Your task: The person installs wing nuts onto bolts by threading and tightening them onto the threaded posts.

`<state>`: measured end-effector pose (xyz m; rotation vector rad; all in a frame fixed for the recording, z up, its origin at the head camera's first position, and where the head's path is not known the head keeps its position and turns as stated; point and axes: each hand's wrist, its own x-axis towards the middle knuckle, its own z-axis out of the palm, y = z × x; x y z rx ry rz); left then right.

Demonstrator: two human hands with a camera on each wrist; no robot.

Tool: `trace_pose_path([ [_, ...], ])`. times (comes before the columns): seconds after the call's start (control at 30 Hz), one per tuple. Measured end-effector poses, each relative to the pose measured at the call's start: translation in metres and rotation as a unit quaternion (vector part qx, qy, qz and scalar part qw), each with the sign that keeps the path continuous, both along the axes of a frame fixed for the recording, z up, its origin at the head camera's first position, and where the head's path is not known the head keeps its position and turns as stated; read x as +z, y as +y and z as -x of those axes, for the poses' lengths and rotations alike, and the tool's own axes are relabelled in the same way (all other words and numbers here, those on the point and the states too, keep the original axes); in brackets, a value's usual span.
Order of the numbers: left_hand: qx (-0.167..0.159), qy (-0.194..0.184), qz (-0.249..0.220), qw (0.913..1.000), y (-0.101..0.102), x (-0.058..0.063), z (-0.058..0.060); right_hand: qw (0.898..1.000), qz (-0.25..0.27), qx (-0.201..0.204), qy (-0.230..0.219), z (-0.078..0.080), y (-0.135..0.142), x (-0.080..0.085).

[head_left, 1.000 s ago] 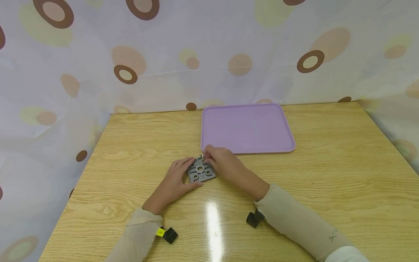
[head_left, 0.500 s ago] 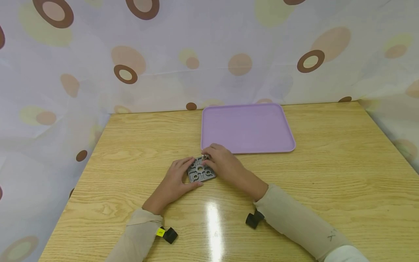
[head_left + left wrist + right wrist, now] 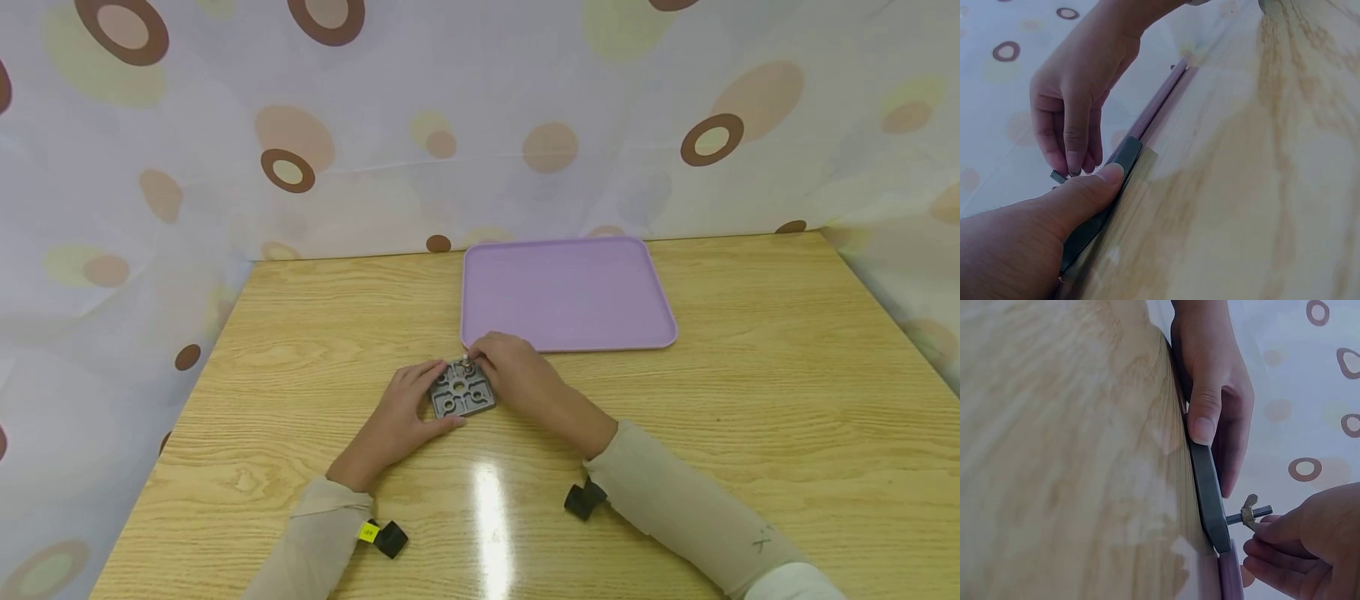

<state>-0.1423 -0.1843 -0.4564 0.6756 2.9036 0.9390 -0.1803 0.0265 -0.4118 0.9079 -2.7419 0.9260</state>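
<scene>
Head view: square grey metal plate (image 3: 459,393), recessed face with round holes, lies flat on the light wood-grain table (image 3: 712,417), between the hands. Left hand (image 3: 403,410) spans the plate's left side, thumb along its near edge, fingers at its far-left corner. Clamped on, likely to stop it turning. Right hand (image 3: 517,375) is at the plate's far-right corner, fingers curled in; grip detail too small here. Shallow lilac rectangular tray (image 3: 566,296) sits just beyond the plate and to its right, probably parked there to be in reach without crowding the work.

Left wrist view: left thumb lies along the plate's near edge, which leaves the upper face free. Right fingers bunch together, pointing down toward the plate; what they hold is mostly hidden from this side.

Right wrist view: clearest. Brass-coloured metal wing nut (image 3: 1247,517) is on a silver threaded rod (image 3: 1263,512) standing out from the plate's face near its far end. Right fingertips pinch one wing, closed down small; the wing presumably gives leverage. Rod shows both sides of the nut, so nut is partway along, apart from the plate. Can't tell how the rod seats.
</scene>
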Motion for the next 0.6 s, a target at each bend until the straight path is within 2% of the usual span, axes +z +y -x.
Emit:
trace_pose_path([
  [0.3, 0.002, -0.002, 0.004, 1.0000, 0.0005, 0.0002, -0.0002, 1.000, -0.017, 0.000, 0.000, -0.0012, 0.0008, 0.0017],
  [0.6, 0.003, -0.002, 0.004, 1.0000, 0.0007, 0.0011, -0.0005, 1.000, 0.007, -0.003, -0.022, -0.0033, -0.0016, 0.0037],
])
